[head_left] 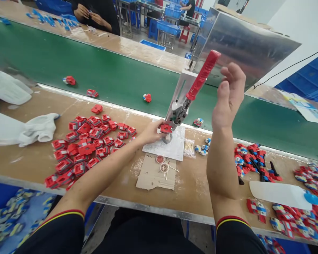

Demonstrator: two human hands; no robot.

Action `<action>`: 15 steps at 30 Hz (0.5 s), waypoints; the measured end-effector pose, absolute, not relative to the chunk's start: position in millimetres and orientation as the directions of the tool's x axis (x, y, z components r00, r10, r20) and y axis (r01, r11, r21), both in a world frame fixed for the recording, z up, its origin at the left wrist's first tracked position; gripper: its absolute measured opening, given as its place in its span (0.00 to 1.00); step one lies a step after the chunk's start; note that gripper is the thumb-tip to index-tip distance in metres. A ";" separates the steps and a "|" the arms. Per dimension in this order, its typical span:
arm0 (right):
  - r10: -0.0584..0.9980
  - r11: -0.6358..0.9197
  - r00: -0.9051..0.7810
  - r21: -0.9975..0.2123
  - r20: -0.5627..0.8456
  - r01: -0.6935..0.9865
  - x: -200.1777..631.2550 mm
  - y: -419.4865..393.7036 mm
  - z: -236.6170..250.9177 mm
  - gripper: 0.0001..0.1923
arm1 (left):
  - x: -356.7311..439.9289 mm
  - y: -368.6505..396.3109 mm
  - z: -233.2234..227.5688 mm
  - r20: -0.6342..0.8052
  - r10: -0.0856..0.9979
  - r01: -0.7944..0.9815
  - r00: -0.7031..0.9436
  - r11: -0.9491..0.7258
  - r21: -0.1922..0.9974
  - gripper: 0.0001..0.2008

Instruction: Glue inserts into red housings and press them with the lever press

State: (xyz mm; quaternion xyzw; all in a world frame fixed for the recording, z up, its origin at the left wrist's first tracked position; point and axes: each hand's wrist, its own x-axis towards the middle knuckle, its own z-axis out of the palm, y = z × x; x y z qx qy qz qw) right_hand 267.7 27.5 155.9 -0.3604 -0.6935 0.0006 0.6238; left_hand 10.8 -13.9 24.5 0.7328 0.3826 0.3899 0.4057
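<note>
My left hand pinches a small red plastic part and holds it at the base of a toggle press. The press stands on a white sheet and its red-handled lever is tilted up to the right. My right hand is raised beside the lever's handle, fingers apart, not touching it and holding nothing.
A pile of red parts lies left of the press, red-and-blue parts right. A cardboard piece carries a small dish and swabs. White gloves lie far left. Loose parts sit on the green conveyor. Another person's hands work across it.
</note>
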 end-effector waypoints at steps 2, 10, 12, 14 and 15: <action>0.512 0.787 -0.059 -0.441 0.857 0.431 234.6 16.2 178.7 0.30 | 14.0 -13.8 22.8 0.259 0.864 0.226 0.431 -0.381 0.896 0.19; 0.483 0.866 -0.242 -0.420 0.841 0.271 197.8 -57.7 193.2 0.21 | 30.0 -13.1 13.2 0.243 0.857 0.179 0.454 -0.355 0.918 0.21; 0.439 0.891 -0.395 -0.336 0.807 0.305 207.2 -80.6 180.7 0.20 | 29.8 -13.8 12.2 0.256 0.855 0.158 0.451 -0.359 0.920 0.20; 0.439 0.887 -0.514 -0.266 0.737 0.377 216.7 -99.7 163.4 0.20 | 28.6 -14.6 11.5 0.270 0.850 0.140 0.453 -0.367 0.920 0.18; 0.464 0.872 -0.527 -0.261 0.712 0.415 220.6 -107.4 153.6 0.21 | 28.0 -15.0 11.1 0.275 0.848 0.133 0.453 -0.370 0.920 0.17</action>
